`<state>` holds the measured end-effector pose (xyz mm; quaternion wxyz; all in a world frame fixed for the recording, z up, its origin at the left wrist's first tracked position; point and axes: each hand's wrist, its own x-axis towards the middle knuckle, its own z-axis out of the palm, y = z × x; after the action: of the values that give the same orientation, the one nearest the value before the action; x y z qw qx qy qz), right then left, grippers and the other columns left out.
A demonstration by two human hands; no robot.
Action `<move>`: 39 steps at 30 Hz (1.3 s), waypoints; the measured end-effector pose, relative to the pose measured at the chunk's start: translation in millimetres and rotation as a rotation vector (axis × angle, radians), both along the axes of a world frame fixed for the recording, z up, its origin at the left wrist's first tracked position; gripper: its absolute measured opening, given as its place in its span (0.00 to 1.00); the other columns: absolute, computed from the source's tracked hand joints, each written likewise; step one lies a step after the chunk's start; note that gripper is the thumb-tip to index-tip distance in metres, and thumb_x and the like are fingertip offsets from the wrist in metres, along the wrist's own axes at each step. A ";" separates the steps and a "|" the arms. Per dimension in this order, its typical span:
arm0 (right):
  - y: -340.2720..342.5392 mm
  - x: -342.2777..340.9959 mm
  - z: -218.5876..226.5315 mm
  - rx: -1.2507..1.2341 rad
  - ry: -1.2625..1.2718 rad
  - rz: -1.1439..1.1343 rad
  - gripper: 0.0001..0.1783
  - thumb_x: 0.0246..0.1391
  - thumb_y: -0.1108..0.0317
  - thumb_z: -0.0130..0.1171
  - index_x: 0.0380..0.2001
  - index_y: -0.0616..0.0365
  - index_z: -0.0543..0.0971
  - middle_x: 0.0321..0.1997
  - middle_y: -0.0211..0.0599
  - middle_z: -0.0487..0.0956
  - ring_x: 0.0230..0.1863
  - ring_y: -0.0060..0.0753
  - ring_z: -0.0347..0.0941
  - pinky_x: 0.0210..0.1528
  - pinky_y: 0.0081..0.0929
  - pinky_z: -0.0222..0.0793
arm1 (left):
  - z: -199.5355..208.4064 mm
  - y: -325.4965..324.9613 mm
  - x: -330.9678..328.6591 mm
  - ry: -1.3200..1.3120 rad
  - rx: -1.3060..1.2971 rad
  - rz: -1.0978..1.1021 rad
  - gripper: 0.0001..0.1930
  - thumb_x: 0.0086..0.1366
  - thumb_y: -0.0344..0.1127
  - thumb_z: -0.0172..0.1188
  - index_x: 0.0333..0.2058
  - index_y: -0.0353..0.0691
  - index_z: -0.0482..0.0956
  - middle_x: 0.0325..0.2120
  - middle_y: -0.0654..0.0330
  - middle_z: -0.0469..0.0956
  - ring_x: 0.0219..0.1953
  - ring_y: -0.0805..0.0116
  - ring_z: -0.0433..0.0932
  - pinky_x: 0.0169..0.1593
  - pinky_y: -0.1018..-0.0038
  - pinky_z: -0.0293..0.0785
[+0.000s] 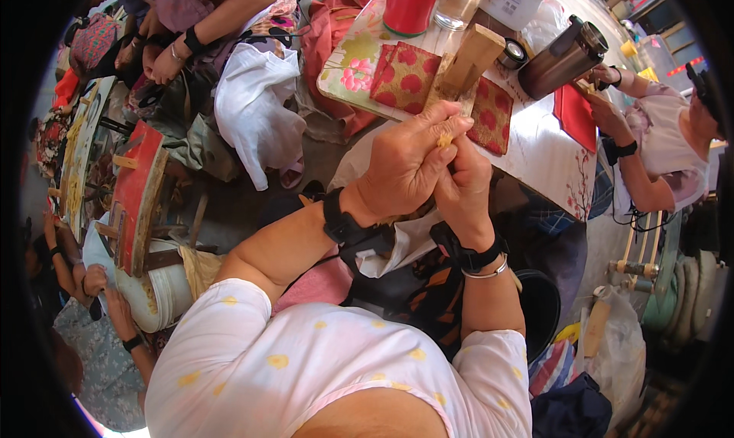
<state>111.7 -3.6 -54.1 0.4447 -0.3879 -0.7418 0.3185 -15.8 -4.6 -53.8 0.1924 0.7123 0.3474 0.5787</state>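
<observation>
My left hand [399, 163] and my right hand [468, 182] meet in front of the table edge, fingertips pressed together. Between them they pinch a small yellowish piece [444, 140]; its kind is too small to make out. Just beyond the fingertips, a wooden block [472, 59] stands tilted on the table, with a flat wooden piece at its base. Under and beside the wood lies red and gold patterned cloth [406, 77]. Each of my wrists wears a black band, and the right one also has a bracelet.
On the flowered table [569, 151] stand a red container [411, 6], a glass jar [461, 2], a white jug [518, 1] and a brown thermos [564, 58]. A red booklet [573, 117] lies at the right. Co-workers sit at left and right. A red board [140, 197] stands left, near a white bucket [167, 289].
</observation>
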 end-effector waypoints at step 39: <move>11.4 24.4 1.1 -0.745 0.541 0.214 0.10 0.55 0.63 0.53 0.30 0.59 0.76 0.18 0.19 0.67 0.16 0.09 0.54 0.17 0.11 0.48 | 6.3 17.5 -28.0 -0.010 -0.709 -0.409 0.10 0.57 0.34 0.58 0.22 0.34 0.72 0.13 0.62 0.68 0.14 0.77 0.67 0.19 0.80 0.61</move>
<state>136.0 7.8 -53.0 0.4172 -0.3457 -0.4700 0.6968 -43.9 13.0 -47.5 0.5390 0.6534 0.3755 0.3763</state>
